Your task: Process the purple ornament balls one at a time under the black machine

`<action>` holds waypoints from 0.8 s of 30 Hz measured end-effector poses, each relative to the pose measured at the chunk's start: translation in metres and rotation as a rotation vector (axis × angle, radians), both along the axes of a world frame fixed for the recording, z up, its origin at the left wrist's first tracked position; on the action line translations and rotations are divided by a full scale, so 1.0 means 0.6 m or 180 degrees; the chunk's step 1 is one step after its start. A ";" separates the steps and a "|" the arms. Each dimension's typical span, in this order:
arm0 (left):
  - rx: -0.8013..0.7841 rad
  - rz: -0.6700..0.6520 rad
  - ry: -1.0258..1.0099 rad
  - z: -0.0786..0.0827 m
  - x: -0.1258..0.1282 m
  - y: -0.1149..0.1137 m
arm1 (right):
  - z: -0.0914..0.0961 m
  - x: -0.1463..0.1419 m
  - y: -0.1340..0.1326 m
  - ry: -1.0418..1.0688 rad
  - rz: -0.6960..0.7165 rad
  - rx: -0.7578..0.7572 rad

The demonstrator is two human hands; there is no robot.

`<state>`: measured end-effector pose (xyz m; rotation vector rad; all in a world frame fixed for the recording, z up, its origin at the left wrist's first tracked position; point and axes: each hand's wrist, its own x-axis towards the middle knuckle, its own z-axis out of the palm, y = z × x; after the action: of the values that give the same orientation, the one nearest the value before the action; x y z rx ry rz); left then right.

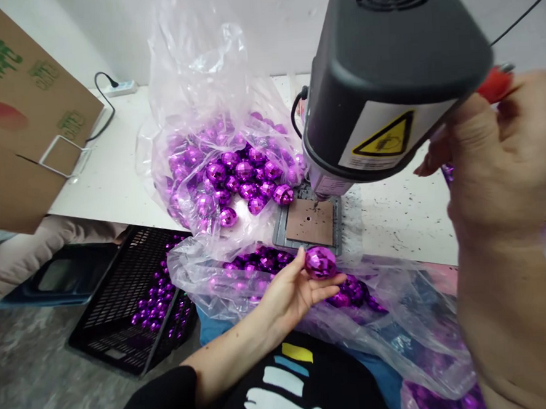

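Note:
In my left hand (pixel 285 293) is a shiny purple disco ball (pixel 321 262), held between thumb and fingers just in front of a small drill press's base (pixel 280 232). A brown board (pixel 305 228) with a dark hole lies on that base. Over it leans the press's black motor housing (pixel 397 49) with a yellow warning label. My right hand (pixel 505 147) is closed around the red handle (pixel 496 85) at the housing's right side. Several more purple disco balls (pixel 245 171) sit in a clear plastic bag (pixel 194 55) behind my left hand.
Another plastic bag (pixel 401 326) with purple balls spreads over my lap. A black crate (pixel 105 301) holding purple balls stands on the floor at left. There is a cardboard box (pixel 22 121) at the upper left, and dark shavings dot the white table (pixel 394 222).

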<state>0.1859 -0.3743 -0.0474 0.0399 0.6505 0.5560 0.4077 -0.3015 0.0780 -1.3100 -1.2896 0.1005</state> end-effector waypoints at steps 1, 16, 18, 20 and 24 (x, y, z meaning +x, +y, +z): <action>-0.0077 -0.0075 -0.0051 0.003 0.018 0.002 | 0.004 0.000 -0.001 0.0009 0.0003 -0.0010; -0.0427 -0.0620 -0.0420 0.001 0.161 0.005 | 0.065 0.041 -0.056 -0.0348 -0.0132 -0.0217; -0.0352 -0.0677 -0.0398 0.003 0.165 0.002 | 0.066 0.043 -0.061 -0.0337 -0.0145 -0.0252; -0.0014 -0.0740 -0.0288 -0.007 0.156 -0.005 | 0.067 0.044 -0.064 -0.0321 -0.0140 -0.0281; 0.1596 -0.0942 0.0910 -0.057 0.104 -0.029 | 0.066 0.040 -0.063 -0.0289 -0.0169 -0.0383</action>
<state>0.2485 -0.3916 -0.0813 0.6864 0.7522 0.4174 0.4320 -0.3394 0.1178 -1.4650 -1.3415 0.0834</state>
